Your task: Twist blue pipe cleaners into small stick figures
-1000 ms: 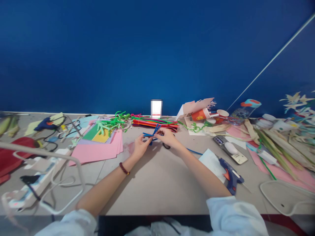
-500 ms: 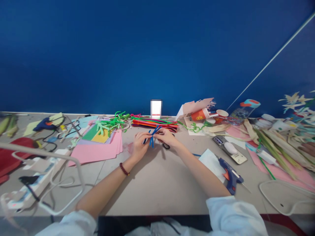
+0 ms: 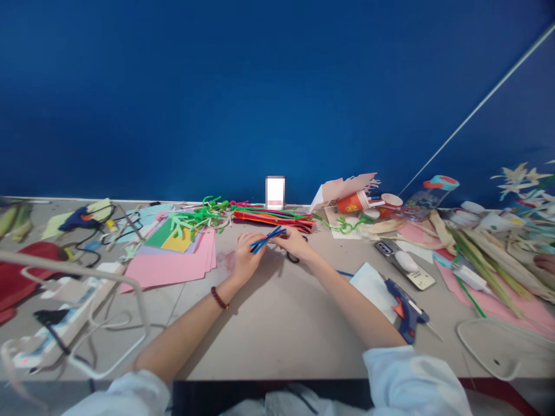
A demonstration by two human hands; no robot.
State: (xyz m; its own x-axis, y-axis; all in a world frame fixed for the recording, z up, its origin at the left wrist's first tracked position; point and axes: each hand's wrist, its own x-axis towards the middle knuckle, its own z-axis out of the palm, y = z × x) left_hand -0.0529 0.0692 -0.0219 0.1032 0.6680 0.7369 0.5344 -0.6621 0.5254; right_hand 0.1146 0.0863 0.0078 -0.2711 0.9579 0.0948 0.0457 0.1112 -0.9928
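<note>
Short blue pipe cleaners, lying together in a narrow crossed bunch, are held between my two hands above the table. My left hand is closed on the bunch from the left, a red-brown beaded bracelet at its wrist. From the right, my right hand pinches the bunch with thumb and fingers. Partly behind the right hand, the dark handle of what looks like scissors lies on the table. Just beyond the hands rests a pile of red, orange and green pipe cleaners.
Left are pink paper sheets, green pipe cleaners and a white power strip with loose cables. A blue glue gun, a phone and paper cups are on the right. Another person's hand shows at the far right edge.
The blue pipe cleaners have turned from a spread, upright cross into a narrower slanting bunch. Both my hands stay in nearly the same place.
</note>
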